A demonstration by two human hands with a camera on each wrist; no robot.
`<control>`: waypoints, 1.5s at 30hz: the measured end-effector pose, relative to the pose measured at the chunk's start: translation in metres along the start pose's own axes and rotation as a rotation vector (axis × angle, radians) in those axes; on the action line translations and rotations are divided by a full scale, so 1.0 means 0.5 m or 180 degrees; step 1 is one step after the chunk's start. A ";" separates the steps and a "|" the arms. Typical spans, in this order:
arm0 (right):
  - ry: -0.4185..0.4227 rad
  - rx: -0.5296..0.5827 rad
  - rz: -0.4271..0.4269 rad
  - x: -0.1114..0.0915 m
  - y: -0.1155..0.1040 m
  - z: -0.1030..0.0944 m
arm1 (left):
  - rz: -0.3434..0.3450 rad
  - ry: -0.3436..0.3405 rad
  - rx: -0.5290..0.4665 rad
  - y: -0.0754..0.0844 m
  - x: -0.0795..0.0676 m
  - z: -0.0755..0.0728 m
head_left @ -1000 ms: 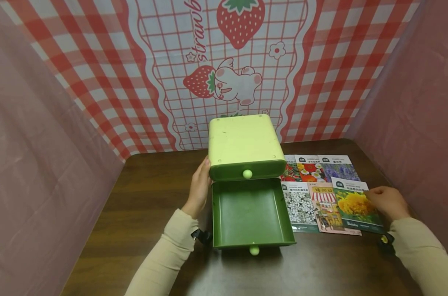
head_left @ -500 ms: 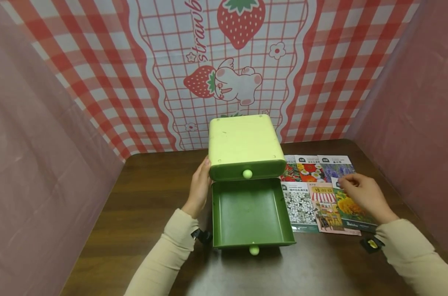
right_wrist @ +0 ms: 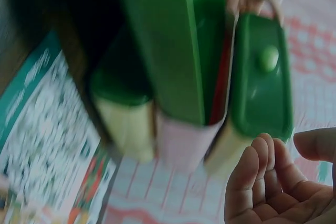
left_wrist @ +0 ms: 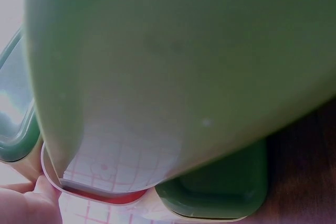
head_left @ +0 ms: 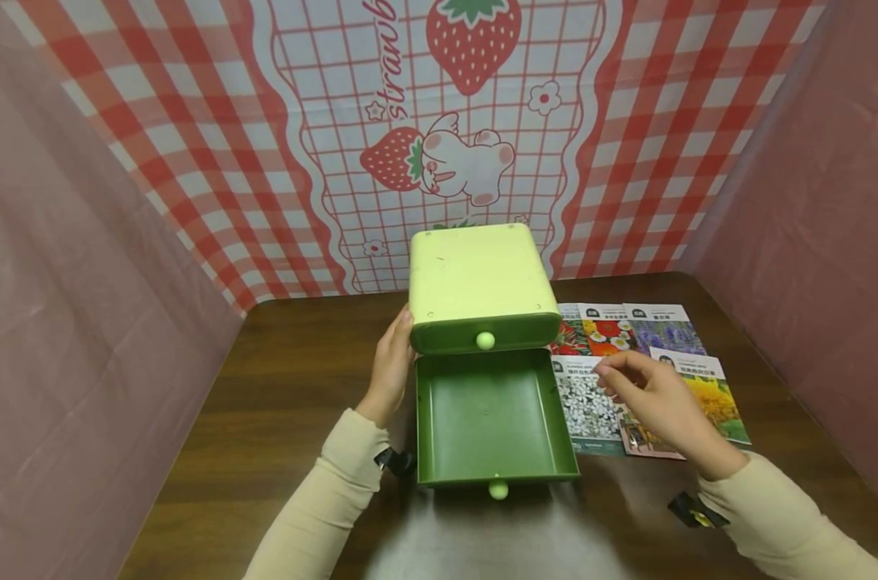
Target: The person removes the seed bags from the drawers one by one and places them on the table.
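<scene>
A small stacked drawer unit (head_left: 482, 270) stands mid-table with a pale yellow top and green drawer fronts. Its middle green drawer (head_left: 486, 415) is pulled far out and nothing lies inside. My left hand (head_left: 390, 366) rests against the unit's left side, its fingertips at the top drawer's edge. Over the seed packets hovers my right hand (head_left: 656, 395), fingers loosely bent and holding nothing. Beneath it lie a white-flower packet (head_left: 591, 407), a mostly covered pink packet (head_left: 645, 443) and a yellow-flower packet (head_left: 718, 403). The right wrist view shows the thumb and fingertips apart.
Behind the front packets lie a purple-flower packet (head_left: 667, 330), a red-and-white-flower packet (head_left: 606, 330) and a partly hidden red packet (head_left: 569, 334). A strawberry-print cloth (head_left: 468, 161) hangs at the back. Pink curtains (head_left: 809, 242) flank the brown table (head_left: 265, 419).
My right hand has come away from the yellow-flower packet and moved left over the pink and white-flower packets. My left hand and the drawer unit have stayed in place.
</scene>
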State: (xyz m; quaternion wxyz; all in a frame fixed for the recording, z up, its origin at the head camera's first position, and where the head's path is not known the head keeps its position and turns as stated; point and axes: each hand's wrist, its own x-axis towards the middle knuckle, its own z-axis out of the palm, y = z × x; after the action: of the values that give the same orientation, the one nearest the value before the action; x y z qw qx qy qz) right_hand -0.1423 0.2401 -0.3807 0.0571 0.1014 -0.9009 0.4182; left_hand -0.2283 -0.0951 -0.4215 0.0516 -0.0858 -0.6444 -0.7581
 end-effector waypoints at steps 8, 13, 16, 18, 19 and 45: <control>-0.0475 0.0371 -0.0248 -0.032 -0.056 0.054 | -0.0002 0.0020 -0.0016 -0.001 0.000 0.002; -0.0873 0.0596 -0.0411 -0.050 -0.068 0.079 | 0.0023 0.0020 -0.0010 0.000 -0.001 0.002; -0.1163 0.0735 -0.0454 -0.059 -0.071 0.091 | 0.0024 0.0022 -0.0011 -0.001 -0.002 0.001; -0.1386 0.0853 -0.0450 -0.064 -0.073 0.096 | 0.0023 0.0016 -0.0013 0.000 -0.002 0.001; -0.1493 0.0915 -0.0449 -0.067 -0.074 0.098 | 0.0018 0.0014 -0.0020 0.000 -0.002 0.001; -0.2491 0.0448 -0.0811 -0.120 -0.003 0.164 | -0.0045 0.0031 -0.0086 0.004 -0.004 0.003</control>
State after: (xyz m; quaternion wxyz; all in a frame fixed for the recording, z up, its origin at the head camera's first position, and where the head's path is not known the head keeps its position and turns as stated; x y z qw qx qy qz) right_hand -0.0851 0.1844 -0.4437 -0.2453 0.3670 -0.8040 0.3983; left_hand -0.2260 -0.0941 -0.4195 0.0483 -0.0781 -0.6344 -0.7675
